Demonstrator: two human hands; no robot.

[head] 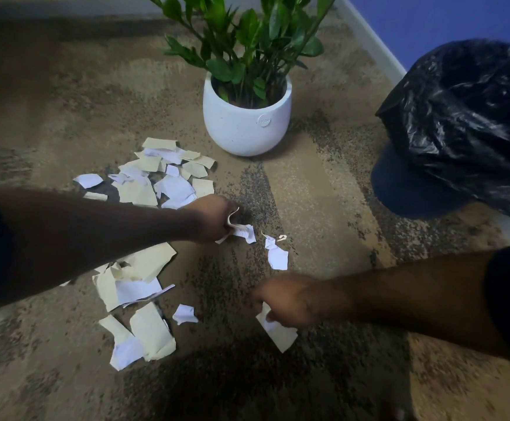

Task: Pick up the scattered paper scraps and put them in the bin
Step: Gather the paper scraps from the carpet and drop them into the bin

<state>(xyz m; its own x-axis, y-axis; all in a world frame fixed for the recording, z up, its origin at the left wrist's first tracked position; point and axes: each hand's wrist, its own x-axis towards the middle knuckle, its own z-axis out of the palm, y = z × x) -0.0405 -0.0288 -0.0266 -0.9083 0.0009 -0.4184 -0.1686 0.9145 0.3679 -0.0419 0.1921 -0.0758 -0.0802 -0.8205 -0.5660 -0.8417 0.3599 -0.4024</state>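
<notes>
Torn white and cream paper scraps lie on the carpet: a far pile [159,174], a near pile [138,275], and a lower group [147,332]. My left hand [214,218] is closed around crumpled scraps [244,231] low over the carpet's middle. My right hand [293,302] grips a long cream scrap [278,331] nearer to me. A small white scrap [278,256] lies between the two hands. The bin [460,129], lined with a black plastic bag, stands at the right.
A white pot [247,123] with a leafy green plant stands just beyond the far pile. A white skirting board and blue wall [430,16] run along the right. One small scrap [184,314] lies alone near the lower group.
</notes>
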